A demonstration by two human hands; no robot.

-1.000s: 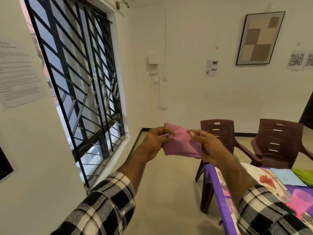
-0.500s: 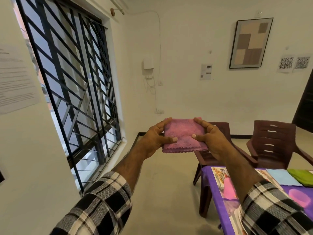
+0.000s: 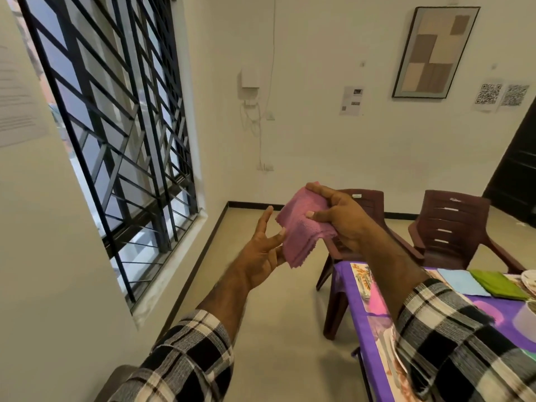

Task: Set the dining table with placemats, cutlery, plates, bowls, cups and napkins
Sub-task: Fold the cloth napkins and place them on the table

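A folded pink napkin [image 3: 301, 224] is held up in mid-air, left of the table. My right hand [image 3: 339, 216] pinches it between thumb and fingers near its upper right side. Beside and just below it, my left hand [image 3: 264, 250] has its fingers spread, the fingertips near the napkin's left edge and the palm under its lower corner. The purple table [image 3: 356, 309] stands at the lower right, bearing a patterned placemat [image 3: 374, 291], a light blue napkin [image 3: 461, 282], a green napkin [image 3: 499, 284] and the edge of a plate [image 3: 529, 278].
Two dark red plastic chairs [image 3: 452, 227] stand at the table's far side. A barred window [image 3: 116, 134] fills the left wall. A framed picture [image 3: 432, 50] and QR code sheets hang on the back wall. Bare floor lies between window and table.
My left hand has let go of the pink napkin and dropped lower with fingers spread. My right hand alone holds it, now tilted down to the left.
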